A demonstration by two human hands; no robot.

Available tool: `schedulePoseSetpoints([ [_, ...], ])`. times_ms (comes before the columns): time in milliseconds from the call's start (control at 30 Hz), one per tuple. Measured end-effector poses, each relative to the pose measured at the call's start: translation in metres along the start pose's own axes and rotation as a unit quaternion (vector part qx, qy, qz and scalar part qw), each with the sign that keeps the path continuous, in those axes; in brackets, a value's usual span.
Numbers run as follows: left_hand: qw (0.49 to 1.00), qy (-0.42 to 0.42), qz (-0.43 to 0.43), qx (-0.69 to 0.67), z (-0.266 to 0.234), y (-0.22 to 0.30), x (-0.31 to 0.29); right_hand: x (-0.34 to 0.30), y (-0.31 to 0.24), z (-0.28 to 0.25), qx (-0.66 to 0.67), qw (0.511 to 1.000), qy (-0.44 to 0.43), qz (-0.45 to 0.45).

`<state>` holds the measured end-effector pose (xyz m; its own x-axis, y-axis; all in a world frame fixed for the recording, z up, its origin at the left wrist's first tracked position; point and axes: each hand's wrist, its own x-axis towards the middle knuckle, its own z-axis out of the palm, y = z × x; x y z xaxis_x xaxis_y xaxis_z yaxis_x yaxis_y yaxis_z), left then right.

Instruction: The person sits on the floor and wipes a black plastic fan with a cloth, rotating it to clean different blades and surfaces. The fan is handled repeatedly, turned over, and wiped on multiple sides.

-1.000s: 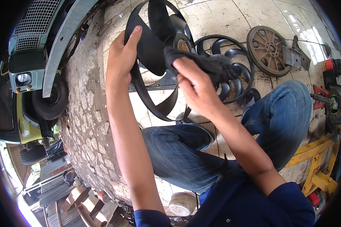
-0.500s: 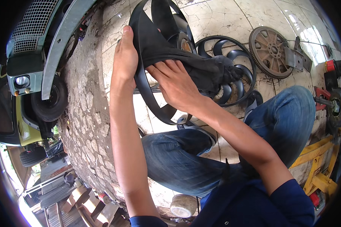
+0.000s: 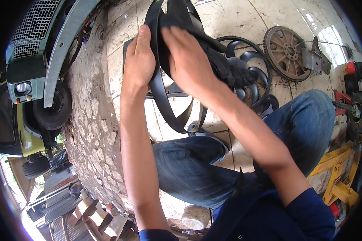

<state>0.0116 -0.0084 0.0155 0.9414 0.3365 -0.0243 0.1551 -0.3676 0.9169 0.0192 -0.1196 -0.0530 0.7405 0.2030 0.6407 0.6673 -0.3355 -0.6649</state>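
A black plastic radiator fan (image 3: 161, 100) with an outer ring is held up on edge above the tiled floor. My left hand (image 3: 140, 60) grips the left side of its ring, thumb up along the rim. With my right hand (image 3: 189, 60) I press a black cloth (image 3: 223, 68) against the blades near the top; the fingertips are partly covered by the fabric. The cloth's loose end hangs to the right, over a second black fan (image 3: 255, 94) lying on the floor. The cloth and my right hand hide the held fan's hub.
A toothed flywheel (image 3: 283, 50) and a metal bracket (image 3: 311, 61) lie at the far right. A yellow metal frame (image 3: 338, 193) stands at the right, a round pale container (image 3: 195, 218) near my legs. At the left are rough stone paving (image 3: 90, 132) and a vehicle (image 3: 28, 76).
My right hand has slid away from me along the fan blades, pulling the cloth up with it. The left hand keeps its grip on the ring, shifted slightly right.
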Motion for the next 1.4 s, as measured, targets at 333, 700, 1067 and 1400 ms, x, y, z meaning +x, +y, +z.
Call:
schedulePoseSetpoints([
  [333, 0.999, -0.033, -0.004, -0.022, 0.004, 0.008, 0.003, 0.012, -0.003, -0.006, -0.008, 0.999, 0.010, 0.036],
  [700, 0.999, -0.036, -0.014, 0.010, -0.002, 0.004, 0.007, -0.014, -0.013, -0.006, -0.059, 0.998, -0.006, 0.015],
  [1067, 0.996, -0.066, -0.031, 0.044, -0.012, 0.000, 0.011, 0.002, -0.014, -0.016, -0.068, 0.997, -0.011, 0.022],
  [1400, 0.996, -0.055, 0.011, 0.072, 0.001, 0.004, 0.008, -0.006, -0.005, -0.018, -0.064, 0.997, -0.014, 0.042],
])
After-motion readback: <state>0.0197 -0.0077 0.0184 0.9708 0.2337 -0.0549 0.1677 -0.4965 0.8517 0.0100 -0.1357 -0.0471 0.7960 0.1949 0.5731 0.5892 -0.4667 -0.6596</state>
